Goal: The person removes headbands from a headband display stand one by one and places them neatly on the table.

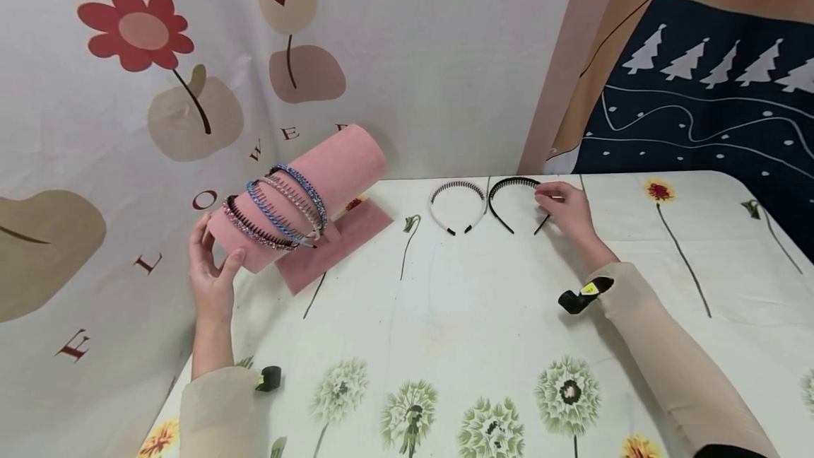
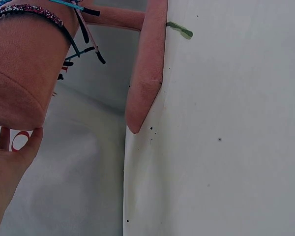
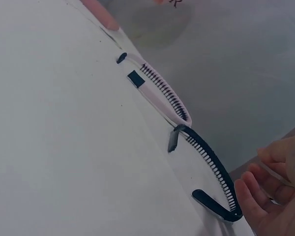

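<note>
My left hand (image 1: 213,274) holds the lower left end of a pink padded headband stand (image 1: 346,154), thumb on one side and fingers on the other. The stand's roll slants, and several beaded headbands (image 1: 295,193) in blue, pink and dark colours circle it. In the left wrist view, the thumb and fingertips (image 2: 35,135) meet the roll's end. My right hand (image 1: 569,214) is at the right side of a black toothed headband (image 1: 499,214) lying on the table, fingers loosely bent beside its band. A white toothed headband (image 1: 435,214) lies just left of the black one.
The stand's flat pink base (image 1: 305,271) is on the table near its back left edge. A white flower-printed cloth (image 1: 439,331) covers the table. Behind it hangs a printed curtain (image 1: 439,62), with a dark tree-patterned cloth (image 1: 699,112) at the right.
</note>
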A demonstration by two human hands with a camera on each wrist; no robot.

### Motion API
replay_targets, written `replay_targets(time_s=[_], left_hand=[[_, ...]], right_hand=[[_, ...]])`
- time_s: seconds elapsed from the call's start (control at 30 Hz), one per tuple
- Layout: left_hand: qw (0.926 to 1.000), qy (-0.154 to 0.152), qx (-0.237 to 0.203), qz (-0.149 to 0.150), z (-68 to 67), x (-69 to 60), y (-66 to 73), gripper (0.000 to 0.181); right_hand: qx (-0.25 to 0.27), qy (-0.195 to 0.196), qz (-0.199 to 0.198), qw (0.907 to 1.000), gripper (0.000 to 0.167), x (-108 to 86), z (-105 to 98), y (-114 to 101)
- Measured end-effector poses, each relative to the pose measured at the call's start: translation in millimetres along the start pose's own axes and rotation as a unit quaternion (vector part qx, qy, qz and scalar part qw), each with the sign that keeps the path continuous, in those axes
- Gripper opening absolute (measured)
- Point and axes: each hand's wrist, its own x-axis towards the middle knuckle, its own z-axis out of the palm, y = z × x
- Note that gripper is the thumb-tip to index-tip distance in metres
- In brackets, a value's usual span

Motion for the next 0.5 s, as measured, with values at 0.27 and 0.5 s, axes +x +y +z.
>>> replay_targets(time_s=[0.27, 0.5], left_hand=[[0.9999, 0.006, -0.003, 0.012, 0.8, 0.8, -1.5, 0.067], [0.9999, 0.008, -0.006, 0.008, -0.1, 0.1, -2.9, 0.068]], right_hand=[[0.023, -0.016, -0.019, 0.9994, 0.035, -2.8, 11.0, 0.4], [0.026, -0.025, -0.031, 0.9989, 0.034, -7.4, 21.5, 1.1]])
